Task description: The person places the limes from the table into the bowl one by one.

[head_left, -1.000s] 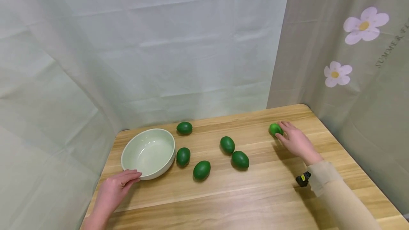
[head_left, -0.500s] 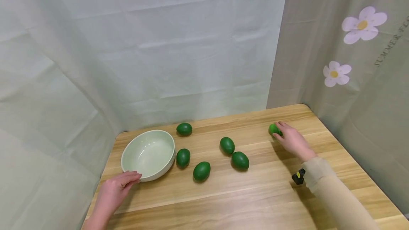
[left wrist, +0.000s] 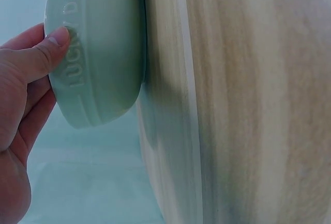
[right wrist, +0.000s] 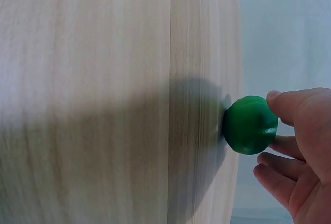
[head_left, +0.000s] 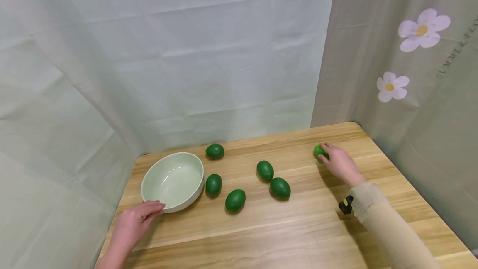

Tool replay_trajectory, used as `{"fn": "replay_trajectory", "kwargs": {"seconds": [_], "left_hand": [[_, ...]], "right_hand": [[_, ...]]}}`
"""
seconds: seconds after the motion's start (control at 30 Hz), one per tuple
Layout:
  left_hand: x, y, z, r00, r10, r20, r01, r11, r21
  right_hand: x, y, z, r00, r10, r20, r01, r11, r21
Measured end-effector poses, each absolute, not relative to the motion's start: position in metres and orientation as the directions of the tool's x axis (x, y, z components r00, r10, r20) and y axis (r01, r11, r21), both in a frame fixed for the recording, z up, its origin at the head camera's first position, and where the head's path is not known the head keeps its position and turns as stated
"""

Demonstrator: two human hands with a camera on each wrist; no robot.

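Note:
A pale green bowl [head_left: 173, 182] stands at the left of the table. My left hand [head_left: 134, 221] pinches its near rim; in the left wrist view the thumb lies on the outer wall [left wrist: 106, 53], over raised lettering, with fingers behind the edge. At the far right, my right hand [head_left: 341, 163] holds a small, round, bright green fruit [head_left: 318, 151] between thumb and fingers. In the right wrist view this fruit [right wrist: 249, 125] appears to rest on the tabletop, with the thumb touching its side; the other fingers are partly hidden behind it.
Several dark green, egg-shaped fruits like avocados lie between the hands: one [head_left: 214, 151] behind, one [head_left: 213, 185] beside the bowl, one [head_left: 235, 201] nearer, and a touching pair, front one [head_left: 280, 188]. Fabric curtains [head_left: 231, 53] surround the wooden table [head_left: 261, 235].
My right hand has shifted slightly left and closed in around the bright green fruit, covering more of it. The left hand stays on the bowl's rim.

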State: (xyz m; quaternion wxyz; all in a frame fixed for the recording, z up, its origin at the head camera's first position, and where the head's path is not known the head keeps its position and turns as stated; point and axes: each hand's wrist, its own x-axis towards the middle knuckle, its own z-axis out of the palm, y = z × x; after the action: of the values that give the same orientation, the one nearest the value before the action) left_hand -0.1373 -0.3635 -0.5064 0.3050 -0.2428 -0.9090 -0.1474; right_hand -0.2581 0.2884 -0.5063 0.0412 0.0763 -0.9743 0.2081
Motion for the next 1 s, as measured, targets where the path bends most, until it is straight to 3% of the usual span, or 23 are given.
{"fn": "replay_trajectory", "kwargs": {"seconds": [0.57,1.0], "left_hand": [[-0.1383,-0.3677,-0.5096,-0.699,0.342,0.628,0.532,0.836,0.137],[-0.1401,-0.3671,-0.5088,-0.702,0.336,0.628,0.521,0.844,0.132]], "right_hand": [[-0.2658,0.2850,-0.5078,-0.989,-0.097,0.108,-0.133,0.907,-0.400],[-0.2665,0.2856,-0.5103,-0.995,-0.051,0.089,-0.086,0.881,-0.465]]}}
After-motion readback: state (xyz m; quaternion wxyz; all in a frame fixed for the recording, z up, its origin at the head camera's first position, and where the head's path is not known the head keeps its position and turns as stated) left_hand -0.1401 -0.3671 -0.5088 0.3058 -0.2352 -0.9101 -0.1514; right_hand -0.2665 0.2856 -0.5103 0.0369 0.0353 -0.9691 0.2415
